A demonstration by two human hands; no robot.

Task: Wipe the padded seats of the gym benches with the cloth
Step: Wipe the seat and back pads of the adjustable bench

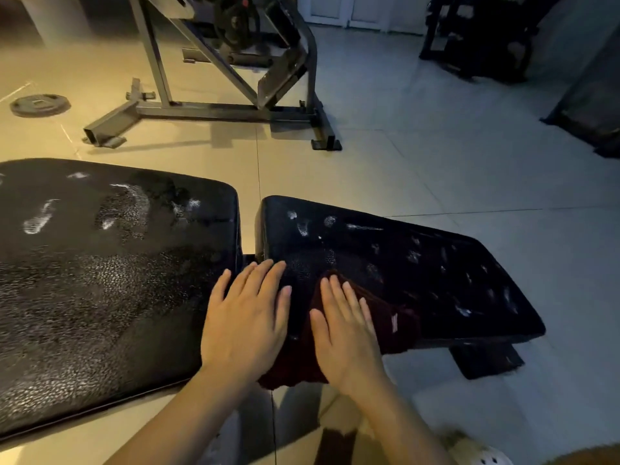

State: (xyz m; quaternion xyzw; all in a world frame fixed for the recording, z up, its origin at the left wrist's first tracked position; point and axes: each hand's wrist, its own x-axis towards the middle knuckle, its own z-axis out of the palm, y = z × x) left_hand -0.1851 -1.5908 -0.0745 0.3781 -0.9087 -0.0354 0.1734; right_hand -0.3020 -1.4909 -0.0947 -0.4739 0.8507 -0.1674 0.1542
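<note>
A black padded bench lies in front of me in two parts: a long back pad (pixel 100 280) on the left and a smaller seat pad (pixel 419 263) on the right, both with worn whitish patches. A dark red cloth (pixel 392 323) lies on the seat pad's near left corner and hangs over its front edge. My right hand (pixel 345 330) presses flat on the cloth with straight fingers. My left hand (pixel 248 317) rests flat across the gap between the two pads, fingers straight, its fingertips on the seat pad's left edge.
A grey steel machine frame (pixel 208 109) stands on the tiled floor behind the bench. A weight plate (pixel 40 105) lies on the floor at far left. Dark equipment (pixel 476 41) stands at the back right. The bench's foot (pixel 486 359) sticks out below the seat pad.
</note>
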